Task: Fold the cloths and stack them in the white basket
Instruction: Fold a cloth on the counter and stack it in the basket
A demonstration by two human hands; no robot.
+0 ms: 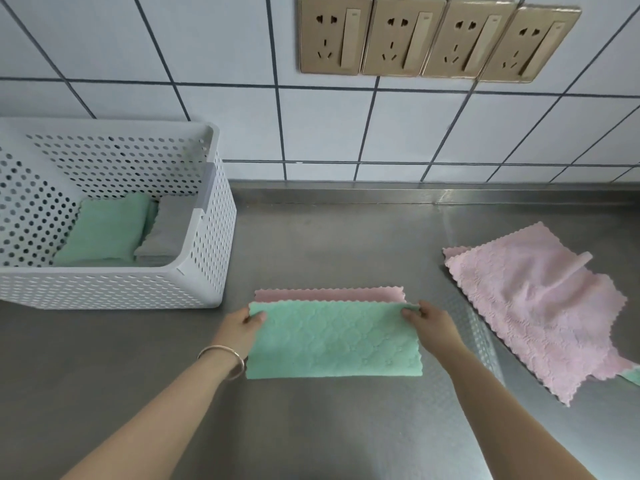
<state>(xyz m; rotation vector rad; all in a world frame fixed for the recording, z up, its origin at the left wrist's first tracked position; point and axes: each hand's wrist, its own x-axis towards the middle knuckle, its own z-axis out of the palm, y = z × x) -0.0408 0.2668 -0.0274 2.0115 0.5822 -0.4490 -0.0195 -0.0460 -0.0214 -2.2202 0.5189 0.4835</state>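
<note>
Both hands, left [247, 323] and right [420, 315], are pinching the cloth [334, 344] ends (lying sideways); basket [207, 237] is sitting nearer left.

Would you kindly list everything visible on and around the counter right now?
white basket: one, white perforated, counter's left.
folded cloths in basket: two, green and grey, side by side.
cloth being folded: one, green with pink underside, centre, folded over.
pink cloth: one, unfolded, counter's right; a green edge peeks from under it.
counter: one, steel.
wall sockets: four, gold, tiled wall.
bracelet: one, left wrist.
left hand, right hand: each pinches an upper corner.
</note>
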